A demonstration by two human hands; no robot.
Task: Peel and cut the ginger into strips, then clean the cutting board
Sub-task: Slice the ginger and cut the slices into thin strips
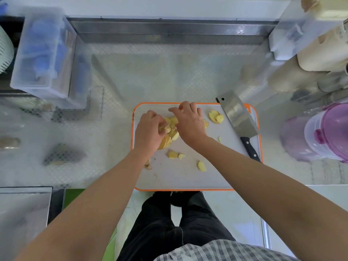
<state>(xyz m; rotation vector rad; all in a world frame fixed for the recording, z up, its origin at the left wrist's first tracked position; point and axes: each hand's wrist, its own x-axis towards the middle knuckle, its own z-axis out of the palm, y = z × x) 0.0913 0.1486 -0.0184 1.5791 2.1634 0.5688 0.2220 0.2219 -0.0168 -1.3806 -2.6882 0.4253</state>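
Centre frame: the left hand (148, 131) curls its fingers round stacked pale yellow ginger slices (166, 141) on the white orange-rimmed plastic cutting board (188, 175). The right hand (190, 123) is bent-fingered over them, its hold unclear. They're being stacked for strips, I'd say. Next it needs the steel black-handled cleaver (238, 117) lying at right.

There is one view only: a wide-angle camera worn on the person's head, looking steeply down and a little forward. The cutting board (188, 178) sits at centre, near enough to show single ginger slices (201, 166). Both forearms reach in from the bottom corners, the person's own legs fill the lower edge, and the frame's borders bend and blur.
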